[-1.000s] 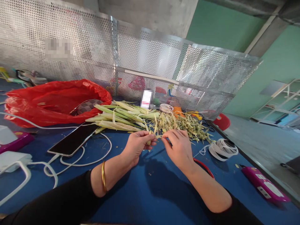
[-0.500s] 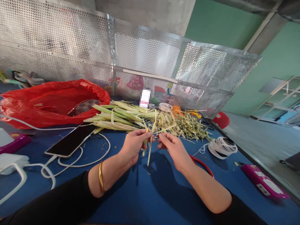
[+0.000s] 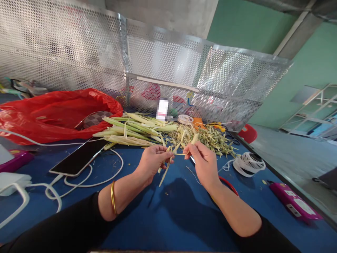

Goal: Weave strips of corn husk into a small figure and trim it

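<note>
Pale yellow-green husk-like strips [image 3: 164, 174], crossed over each other, are pinched between the thumb and fingers of my left hand [image 3: 153, 162]. A little to the right, my right hand [image 3: 203, 162] is closed on the end of one strip [image 3: 180, 154], which stretches between the two hands. Just beyond the hands lies a bundle of long pale green husk leaves [image 3: 134, 131]. Right of that bundle is a heap of small dried, leafy stalks [image 3: 213, 138], partly behind my right hand.
At left are an open red plastic bag [image 3: 39, 117], a phone [image 3: 80, 158] on a white cable and a white charger [image 3: 15, 184]. At right sit a spool of white cord [image 3: 249, 164] and a purple packet [image 3: 293, 202]. Perforated metal panels [image 3: 163, 59] stand behind the blue table [image 3: 142, 225].
My right hand has moved right and its strip now stretches from the left hand. The crossed strips have tilted. My left hand stays nearly in place.
</note>
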A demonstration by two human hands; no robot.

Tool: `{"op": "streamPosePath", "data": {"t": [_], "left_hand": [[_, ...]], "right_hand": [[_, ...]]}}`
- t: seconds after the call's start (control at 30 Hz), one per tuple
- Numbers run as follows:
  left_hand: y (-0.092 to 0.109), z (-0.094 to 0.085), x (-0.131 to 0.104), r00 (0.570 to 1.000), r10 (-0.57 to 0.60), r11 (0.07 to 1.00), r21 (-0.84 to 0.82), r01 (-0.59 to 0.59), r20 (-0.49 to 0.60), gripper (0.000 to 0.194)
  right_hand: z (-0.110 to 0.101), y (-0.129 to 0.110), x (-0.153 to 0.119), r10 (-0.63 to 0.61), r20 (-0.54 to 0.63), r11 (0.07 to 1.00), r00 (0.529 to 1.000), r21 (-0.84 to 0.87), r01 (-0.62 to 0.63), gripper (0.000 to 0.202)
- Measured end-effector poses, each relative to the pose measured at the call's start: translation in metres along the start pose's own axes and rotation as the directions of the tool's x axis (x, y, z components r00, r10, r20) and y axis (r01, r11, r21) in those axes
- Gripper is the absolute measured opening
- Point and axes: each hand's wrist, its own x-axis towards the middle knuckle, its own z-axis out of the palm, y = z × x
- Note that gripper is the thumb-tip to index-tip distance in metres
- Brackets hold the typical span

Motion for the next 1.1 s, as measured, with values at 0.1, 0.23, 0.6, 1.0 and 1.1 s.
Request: {"op": "streamPosePath", "data": {"t": [0.1,0.23,0.6,1.0,1.1], "left_hand": [[0.0,0.0,0.0,0.999,0.028,0.999,0.024,-0.027,-0.027,0.022],[0.0,-0.001,0.0,0.995,0.09,0.993,0.077,-0.087,-0.033,0.02],[-0.011,0.001,-0.005,0.965,0.255,0.905,0.336,-0.26,0.057,0.012],[-0.008,0.004,-0.014,0.945,0.305,0.79,0.522,-0.321,0.118,0.014],[-0.008,0.006,-0.017,0.934,0.316,0.737,0.576,-0.353,0.168,0.013]], "right_hand": [[-0.005,-0.003,0.001,-0.053,0.183,0.947,0.982,-0.304,0.107,0.032],[-0.005,-0.004,0.002,-0.011,0.343,0.863,0.939,-0.471,0.182,0.035],[-0.001,0.004,-0.001,-0.008,0.317,0.799,0.948,-0.568,0.196,0.031],[0.006,0.01,-0.001,0.219,0.22,0.954,0.95,-0.255,-0.161,0.016],[0.008,0.009,-0.003,0.233,0.185,0.954,0.955,-0.232,-0.188,0.02]]}}
